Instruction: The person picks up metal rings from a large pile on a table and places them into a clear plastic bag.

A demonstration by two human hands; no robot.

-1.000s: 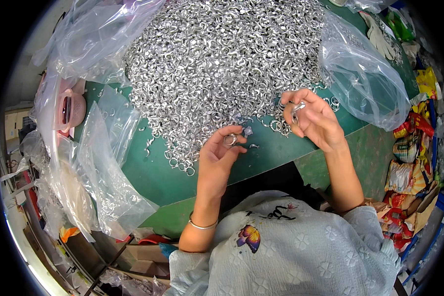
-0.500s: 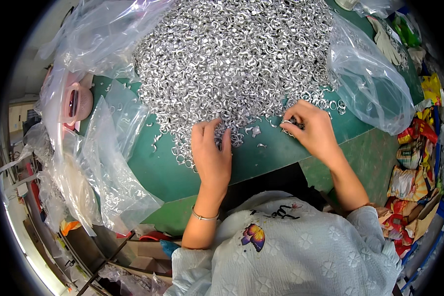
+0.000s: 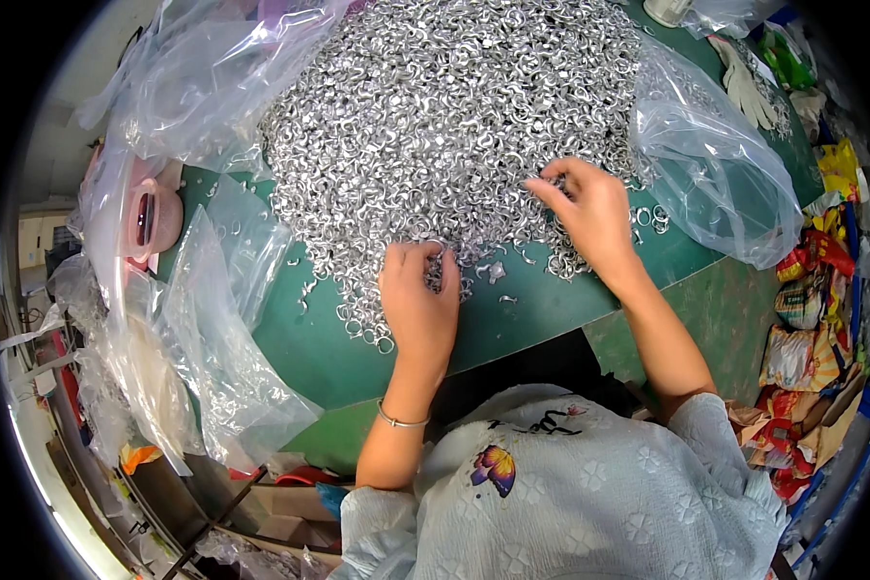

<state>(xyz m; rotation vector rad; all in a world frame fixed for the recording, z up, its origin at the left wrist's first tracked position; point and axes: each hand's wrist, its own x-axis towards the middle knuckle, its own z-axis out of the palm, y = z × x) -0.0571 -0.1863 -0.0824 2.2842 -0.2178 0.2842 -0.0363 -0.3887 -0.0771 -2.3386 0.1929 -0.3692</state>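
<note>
A broad heap of small silvery metal ring pieces (image 3: 435, 126) covers the middle of the table. At its near edge, my left hand (image 3: 417, 304) is curled, thumb and fingertips brought together over the rings. Whatever they pinch is too small to make out. My right hand (image 3: 594, 217) hovers over the heap's right side, thumb and fingers apart, with metal pieces visible beneath the gap. A small cluster of rings (image 3: 567, 263) lies just below that hand. One loose metal piece (image 3: 507, 300) rests on the green tabletop (image 3: 309, 358) between the hands.
Clear plastic bags (image 3: 227, 329) spread over the table's left side, near a pink plastic container (image 3: 155, 217). Another clear bag (image 3: 720, 179) lies to the right of the heap. Light work gloves (image 3: 744, 87) sit at the far right, and colourful packets (image 3: 792, 358) are stacked beyond the table.
My right hand has moved up and to the left, off the small ring cluster and over the heap. My left hand has closed its thumb toward its fingers, staying nearly in place.
</note>
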